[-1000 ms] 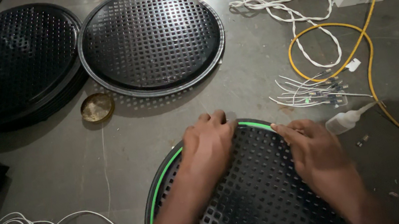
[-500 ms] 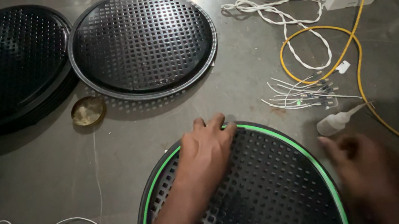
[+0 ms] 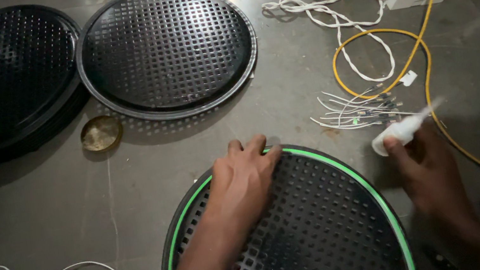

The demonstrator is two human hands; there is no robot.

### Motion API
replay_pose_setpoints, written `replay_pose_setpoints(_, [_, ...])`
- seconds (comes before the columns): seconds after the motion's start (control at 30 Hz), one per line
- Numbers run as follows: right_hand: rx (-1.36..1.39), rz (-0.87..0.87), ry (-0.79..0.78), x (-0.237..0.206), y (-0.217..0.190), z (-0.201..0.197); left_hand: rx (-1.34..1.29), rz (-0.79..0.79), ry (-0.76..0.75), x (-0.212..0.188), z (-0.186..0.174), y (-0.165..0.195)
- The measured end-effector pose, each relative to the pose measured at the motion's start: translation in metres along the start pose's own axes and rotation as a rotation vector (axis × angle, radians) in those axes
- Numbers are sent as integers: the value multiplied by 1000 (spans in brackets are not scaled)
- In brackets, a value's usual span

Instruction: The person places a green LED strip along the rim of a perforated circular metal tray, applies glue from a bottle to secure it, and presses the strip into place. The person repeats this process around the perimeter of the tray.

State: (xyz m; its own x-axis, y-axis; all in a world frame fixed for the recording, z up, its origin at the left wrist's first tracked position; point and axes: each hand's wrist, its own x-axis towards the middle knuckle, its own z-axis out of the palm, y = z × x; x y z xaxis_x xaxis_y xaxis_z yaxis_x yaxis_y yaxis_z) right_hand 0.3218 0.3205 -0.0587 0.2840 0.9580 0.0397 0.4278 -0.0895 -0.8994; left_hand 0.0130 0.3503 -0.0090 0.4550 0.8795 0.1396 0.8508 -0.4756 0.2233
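Grey concrete floor [image 3: 311, 98] underlies a stiff perforated grille [image 3: 308, 240]; left hand [image 3: 247, 179] presses flat, fingers spread, right hand [image 3: 428, 166] pinching a light squeeze bottle [image 3: 398, 131]

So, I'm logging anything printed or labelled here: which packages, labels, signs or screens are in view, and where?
Small white tag: on the floor by the yellow cable, flat, roughly square.
White squeeze tube: in the right hand, blurred, no label readable.
No signs or screens.
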Motion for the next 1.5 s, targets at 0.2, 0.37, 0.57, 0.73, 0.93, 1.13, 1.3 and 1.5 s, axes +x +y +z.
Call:
replay_pose_setpoints(0.2, [51, -35, -163, -8, -15, 13, -6, -3, 3, 2, 4, -1])
replay_pose_setpoints(0.37, [186, -164, -265, -13, -24, 17, -31, 11, 70, 0, 5, -3])
replay_pose_setpoints(0.57, [-440, -220, -189, -23, -51, 13, -26, 5, 40, -1, 4, -2])
replay_pose_setpoints(0.73, [-455, -289, -236, -24, -66, 15, -42, 9, 63, 0, 4, -2])
replay_pose_setpoints(0.93, [-637, -335, -197, -27, -76, 15, -15, -1, 6, 1, 3, -1])
replay_pose_setpoints(1.13, [-715, -492, -154, -29, -85, 16, -29, -1, 25, 0, 2, -1])
replay_pose_setpoints(1.3, [-762, -532, -149, -30, -89, 15, -40, -5, 18, 0, 2, -1])
replay_pose_setpoints(1.5, [-812, -493, -153, -28, -84, 16, -19, 0, 2, 3, 1, -2])
